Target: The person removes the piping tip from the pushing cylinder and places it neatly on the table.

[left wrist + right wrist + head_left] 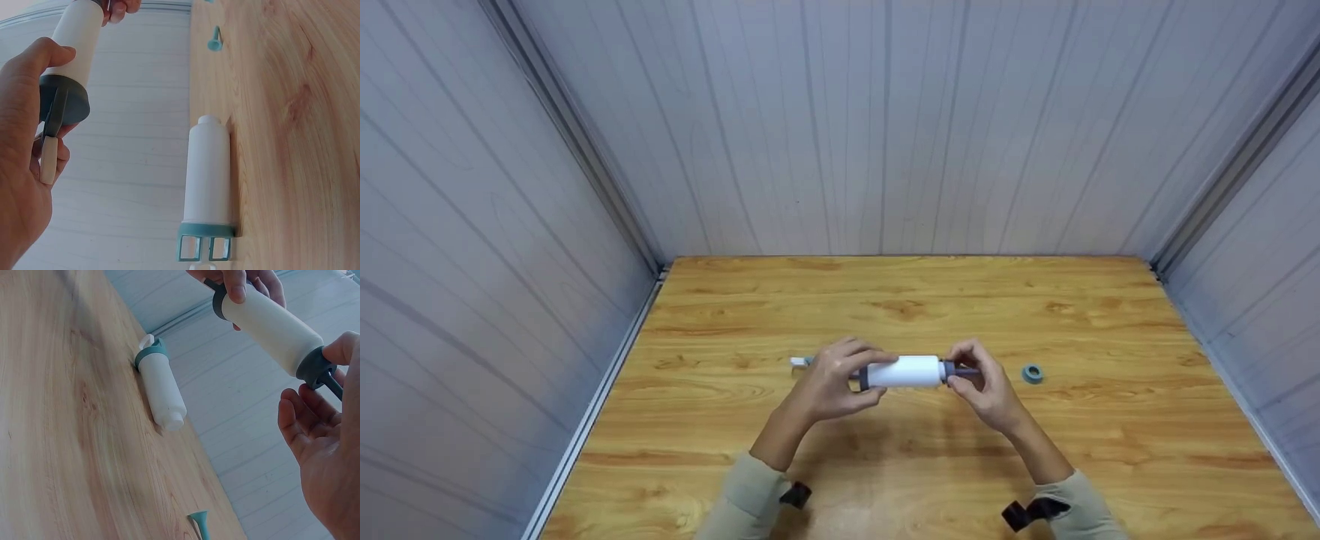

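A white syringe-like tube (911, 371) with dark grey ends is held level above the table between both hands. My left hand (840, 379) grips its left end, with thumb and fingers around the barrel beside the dark grey collar (64, 98). A dark arm with a pale tip sticks out from that collar. At the other end my right hand (986, 386) pinches the dark grey nozzle cap (311, 367) between thumb and fingers. A thin dark spout (332, 385) points out of this cap.
A second white tube (208, 174) with a teal collar (207, 230) lies on the wooden table (900, 450), mostly behind the left hand in the head view. Right of the right hand is a teal flared nozzle (1033, 373). Pale panel walls (847, 127) enclose the table.
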Demonstrator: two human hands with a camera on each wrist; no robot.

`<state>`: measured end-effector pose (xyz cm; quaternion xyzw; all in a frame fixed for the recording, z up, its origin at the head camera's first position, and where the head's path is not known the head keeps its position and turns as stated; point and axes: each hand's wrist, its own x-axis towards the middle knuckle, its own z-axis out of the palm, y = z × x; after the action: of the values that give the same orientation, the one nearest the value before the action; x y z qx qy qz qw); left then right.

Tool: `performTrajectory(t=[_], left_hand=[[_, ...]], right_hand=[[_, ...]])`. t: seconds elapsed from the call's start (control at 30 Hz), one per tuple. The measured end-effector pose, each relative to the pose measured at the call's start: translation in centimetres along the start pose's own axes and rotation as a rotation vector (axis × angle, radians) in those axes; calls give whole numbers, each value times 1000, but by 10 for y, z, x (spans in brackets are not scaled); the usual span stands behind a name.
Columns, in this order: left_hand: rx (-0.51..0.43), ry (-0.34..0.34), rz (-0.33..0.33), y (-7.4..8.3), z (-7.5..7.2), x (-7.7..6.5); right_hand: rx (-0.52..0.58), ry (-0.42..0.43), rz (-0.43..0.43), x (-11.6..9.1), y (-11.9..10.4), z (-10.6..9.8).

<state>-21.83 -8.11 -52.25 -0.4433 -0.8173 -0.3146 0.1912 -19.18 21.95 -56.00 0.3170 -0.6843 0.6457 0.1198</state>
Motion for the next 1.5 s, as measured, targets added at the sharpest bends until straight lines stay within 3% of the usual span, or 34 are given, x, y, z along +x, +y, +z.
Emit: performTrajectory(t=[0.9,1.5], left_hand=[[-23,11,-5,-3,1,-6],[-26,57,-47,-18,1,-23]], right_hand=[[27,-23,-101,-2,4,-5],[51,2,-108,-2,1,-12]])
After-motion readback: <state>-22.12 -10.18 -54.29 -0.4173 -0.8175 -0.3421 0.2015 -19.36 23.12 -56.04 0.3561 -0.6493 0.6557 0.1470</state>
